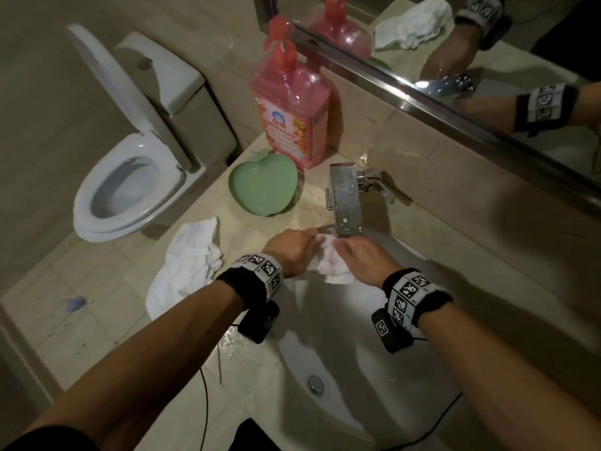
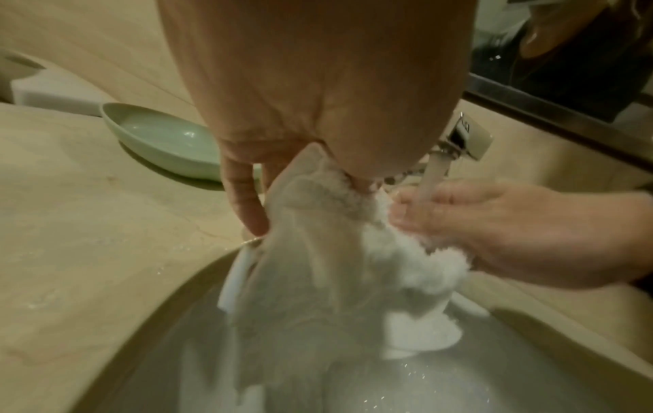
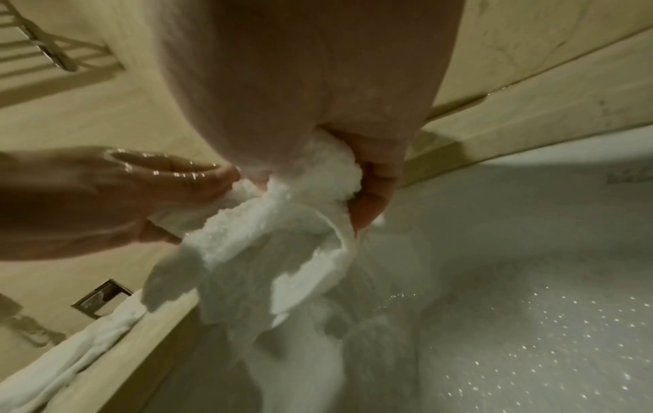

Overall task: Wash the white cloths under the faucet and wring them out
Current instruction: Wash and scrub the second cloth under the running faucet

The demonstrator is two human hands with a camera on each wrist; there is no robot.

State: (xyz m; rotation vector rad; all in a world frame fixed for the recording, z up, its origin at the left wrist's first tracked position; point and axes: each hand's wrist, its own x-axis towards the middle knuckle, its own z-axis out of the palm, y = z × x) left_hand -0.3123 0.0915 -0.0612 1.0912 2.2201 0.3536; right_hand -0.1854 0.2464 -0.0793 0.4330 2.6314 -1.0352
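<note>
Wet white cloth (image 1: 328, 262) bunched under faucet (image 1: 346, 203) over sink (image 1: 357, 369), long axis hanging downward into basin. Left hand (image 1: 292, 250) and right hand (image 1: 364, 258) both grip its top, fingers curled. Water stream (image 2: 433, 178) hits right hand's fingers. Second cloth (image 1: 185, 265) lies crumpled on counter (image 1: 250, 219), left of sink; green dish (image 1: 263, 187) beyond.

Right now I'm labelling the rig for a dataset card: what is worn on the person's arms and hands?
Both hands, left hand and right hand, are bare, without gloves. Each wrist carries a black band wrapped in white panels printed with black square codes. A small black camera box hangs under each band, with a thin black cable trailing off. The forearms are bare; a dark sleeve edge shows at the left elbow.
</note>
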